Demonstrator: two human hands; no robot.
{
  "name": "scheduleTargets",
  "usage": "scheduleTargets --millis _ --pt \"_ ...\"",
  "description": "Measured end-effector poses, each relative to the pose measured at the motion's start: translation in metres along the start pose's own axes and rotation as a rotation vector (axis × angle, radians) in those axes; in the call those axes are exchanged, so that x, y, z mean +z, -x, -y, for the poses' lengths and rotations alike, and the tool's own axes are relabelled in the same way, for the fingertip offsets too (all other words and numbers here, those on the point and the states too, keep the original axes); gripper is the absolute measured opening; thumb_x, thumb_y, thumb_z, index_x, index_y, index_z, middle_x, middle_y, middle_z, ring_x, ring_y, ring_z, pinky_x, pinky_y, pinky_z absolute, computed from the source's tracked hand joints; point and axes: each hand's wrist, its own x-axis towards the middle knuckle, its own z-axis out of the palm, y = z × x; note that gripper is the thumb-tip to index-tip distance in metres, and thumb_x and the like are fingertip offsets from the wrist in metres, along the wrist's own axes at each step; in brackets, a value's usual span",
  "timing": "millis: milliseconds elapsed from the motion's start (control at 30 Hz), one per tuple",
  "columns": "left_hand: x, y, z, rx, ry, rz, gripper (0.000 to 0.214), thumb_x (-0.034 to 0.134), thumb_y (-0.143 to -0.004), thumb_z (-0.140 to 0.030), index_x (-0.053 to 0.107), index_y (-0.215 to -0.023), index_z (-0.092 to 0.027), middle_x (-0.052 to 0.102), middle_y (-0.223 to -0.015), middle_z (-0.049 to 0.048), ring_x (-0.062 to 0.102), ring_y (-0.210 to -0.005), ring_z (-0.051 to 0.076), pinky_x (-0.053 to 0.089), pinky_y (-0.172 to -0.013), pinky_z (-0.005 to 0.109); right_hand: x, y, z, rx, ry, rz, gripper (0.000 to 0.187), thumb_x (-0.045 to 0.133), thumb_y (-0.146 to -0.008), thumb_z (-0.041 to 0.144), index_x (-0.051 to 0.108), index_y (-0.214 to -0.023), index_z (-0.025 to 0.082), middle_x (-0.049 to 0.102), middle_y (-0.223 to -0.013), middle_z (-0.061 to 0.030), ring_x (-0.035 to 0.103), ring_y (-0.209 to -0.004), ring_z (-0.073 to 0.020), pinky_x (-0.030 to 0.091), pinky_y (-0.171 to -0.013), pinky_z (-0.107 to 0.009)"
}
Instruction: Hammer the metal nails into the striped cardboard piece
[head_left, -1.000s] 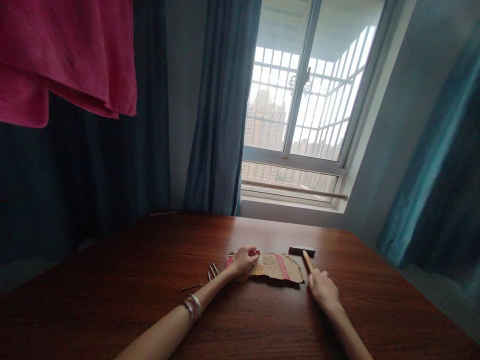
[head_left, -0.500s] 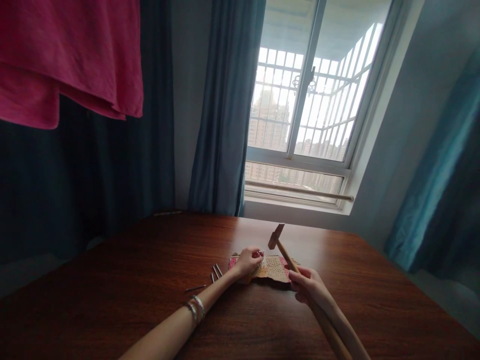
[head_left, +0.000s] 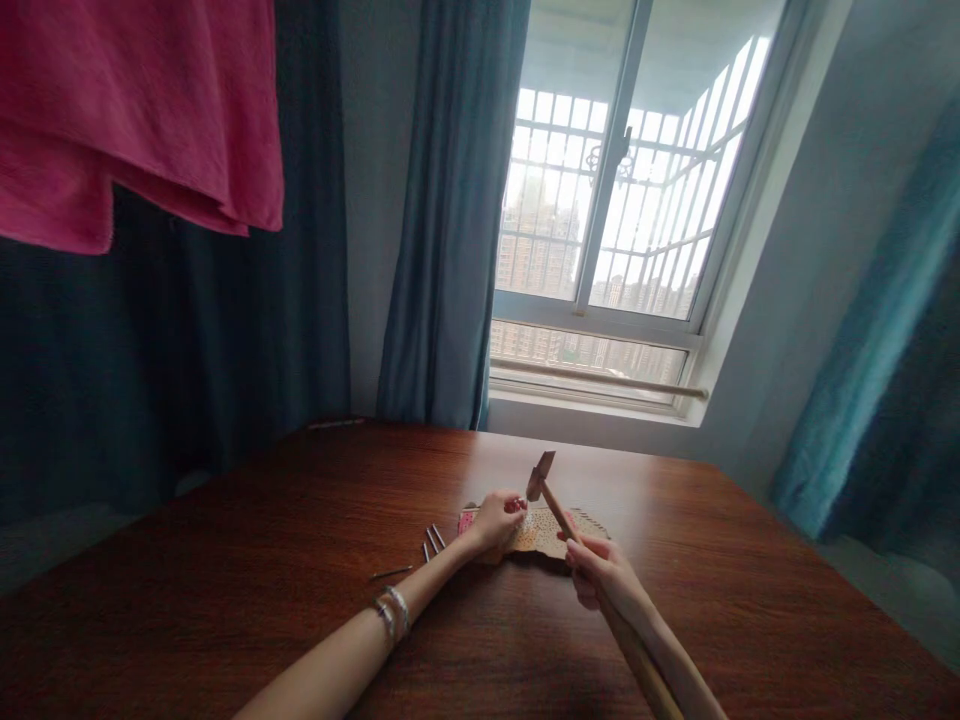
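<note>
My right hand [head_left: 600,570] is closed round the wooden handle of a hammer [head_left: 561,515], whose head is raised just right of my left fingers. My left hand [head_left: 501,520] rests over the left part of a patterned tan and pink piece [head_left: 546,530] lying on the table, its surface dotted with small marks. The fingers of that hand are pinched together; a small bit of something shows at the fingertips, too small to name. Several slim metal rods [head_left: 433,541] lie left of my left hand, one of them apart and nearer to me.
The brown wooden table [head_left: 300,540] spreads around both hands. A window [head_left: 600,200] with a sill stands behind it, between blue curtains [head_left: 442,220]. At the upper left hangs a pink cloth [head_left: 150,120].
The hammer and my right hand have shifted left, bringing the hammer head closer to my left fingertips. My left hand stays in place on the patterned piece.
</note>
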Motion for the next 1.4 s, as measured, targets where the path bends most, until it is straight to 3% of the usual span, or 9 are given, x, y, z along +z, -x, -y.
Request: scheduleTargets --millis 433,700,1067,1400 --pt "0.0 0.001 -0.001 -0.008 -0.03 -0.023 0.019 0.054 -0.071 -0.025 0.068 -0.077 -0.013 0.065 -0.075 0.0041 0.056 -0.072 0.016 0.039 -0.066 0.022 0.004 0.0 0.004 -0.012 0.047 -0.024 0.049 0.068 -0.06 0.052 0.057 -0.088 0.013 0.041 -0.05 0.0076 0.033 -0.032 -0.0027 0.022 -0.03 -0.017" --pt "-0.001 0.002 -0.007 -0.065 -0.021 -0.012 0.017 0.055 -0.072 -0.025 0.067 -0.075 -0.014 0.063 -0.074 0.0021 0.055 -0.07 0.014 0.039 -0.066 0.022 0.006 0.001 0.003 -0.043 0.044 0.007 0.037 0.066 -0.066 0.049 0.053 -0.072 0.015 0.039 -0.046 0.0081 0.032 -0.03 -0.0029 0.02 -0.03 -0.017" --pt "0.001 0.001 -0.005 -0.113 0.028 0.0 0.017 0.055 -0.07 -0.025 0.067 -0.076 -0.014 0.065 -0.075 0.0024 0.055 -0.071 0.015 0.04 -0.065 0.022 0.004 -0.002 -0.001 -0.07 0.075 -0.022 0.042 0.065 -0.065 0.05 0.058 -0.083 0.013 0.04 -0.047 0.0076 0.032 -0.03 -0.0031 0.022 -0.029 -0.017" --pt "0.003 0.0 -0.002 -0.099 0.048 0.002 0.016 0.055 -0.07 -0.024 0.067 -0.075 -0.014 0.065 -0.075 0.0027 0.056 -0.069 0.014 0.041 -0.065 0.022 0.007 -0.002 0.0 -0.034 0.077 -0.01 0.044 0.063 -0.065 0.057 0.048 -0.061 0.016 0.035 -0.036 0.0085 0.028 -0.028 -0.0029 0.02 -0.03 -0.017"
